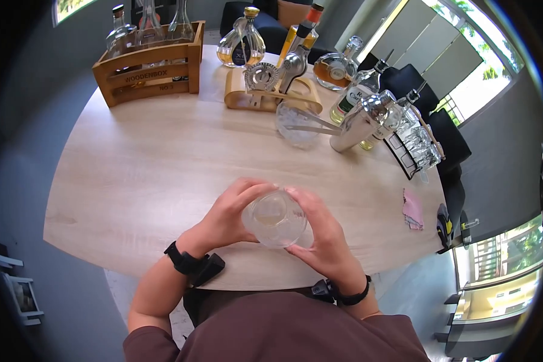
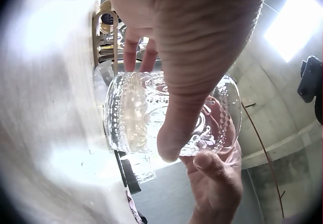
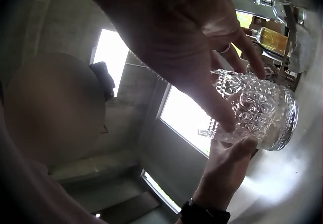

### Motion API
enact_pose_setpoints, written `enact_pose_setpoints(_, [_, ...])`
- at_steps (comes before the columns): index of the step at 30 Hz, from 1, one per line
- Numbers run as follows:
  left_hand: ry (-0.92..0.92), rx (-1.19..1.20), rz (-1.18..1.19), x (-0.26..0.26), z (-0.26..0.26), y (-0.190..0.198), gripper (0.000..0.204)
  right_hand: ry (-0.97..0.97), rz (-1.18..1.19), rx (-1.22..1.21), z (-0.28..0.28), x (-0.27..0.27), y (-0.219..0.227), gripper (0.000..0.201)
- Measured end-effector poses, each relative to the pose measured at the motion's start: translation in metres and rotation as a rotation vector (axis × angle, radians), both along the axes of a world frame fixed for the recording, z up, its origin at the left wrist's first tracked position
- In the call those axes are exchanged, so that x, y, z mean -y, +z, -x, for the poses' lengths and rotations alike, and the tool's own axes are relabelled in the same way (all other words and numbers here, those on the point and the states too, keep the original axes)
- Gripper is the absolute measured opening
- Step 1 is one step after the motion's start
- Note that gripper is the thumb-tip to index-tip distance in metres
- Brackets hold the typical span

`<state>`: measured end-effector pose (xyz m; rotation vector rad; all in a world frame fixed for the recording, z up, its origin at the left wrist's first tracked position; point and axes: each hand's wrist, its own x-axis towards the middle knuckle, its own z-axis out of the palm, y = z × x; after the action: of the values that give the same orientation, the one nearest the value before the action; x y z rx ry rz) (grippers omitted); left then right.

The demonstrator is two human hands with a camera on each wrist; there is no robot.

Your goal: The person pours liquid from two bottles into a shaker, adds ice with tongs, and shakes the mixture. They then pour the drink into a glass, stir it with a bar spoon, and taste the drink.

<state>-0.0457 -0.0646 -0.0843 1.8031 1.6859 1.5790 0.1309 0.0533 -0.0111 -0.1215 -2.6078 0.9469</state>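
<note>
A clear embossed glass (image 1: pixel 276 220) is between the two hands near the table's front edge in the head view. The left hand (image 1: pixel 226 211) curls round its left side, and the right hand (image 1: pixel 323 232) grips its right side. In the left wrist view the left thumb lies across the patterned glass (image 2: pixel 136 113), with the right hand (image 2: pixel 217 178) at its far side. The right wrist view shows raised beading on the glass (image 3: pixel 257 108) and something pale at its base. Whether the base touches the table cannot be told.
At the back left stands a wooden box (image 1: pixel 154 75) with bottles. A wooden stand (image 1: pixel 238 96) with bar tools, an ice bowl (image 1: pixel 295 130), a metal shaker (image 1: pixel 353 130), several bottles and a rack of small glasses (image 1: pixel 419 145) stand behind and right. A pink cloth (image 1: pixel 412 209) lies right.
</note>
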Motion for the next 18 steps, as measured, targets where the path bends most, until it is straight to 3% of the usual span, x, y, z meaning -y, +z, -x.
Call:
enact_pose_setpoints(13, [-0.04,-0.02,0.138,-0.009,0.0,-0.017,0.076,-0.016,-0.008,0.064,-0.001,-0.016,-0.011,0.083])
enact_pose_setpoints(18, [-0.093,0.11,0.252,-0.01,-0.006,-0.014,0.076,0.037,0.087,0.128,0.0,-0.029,-0.021,0.083])
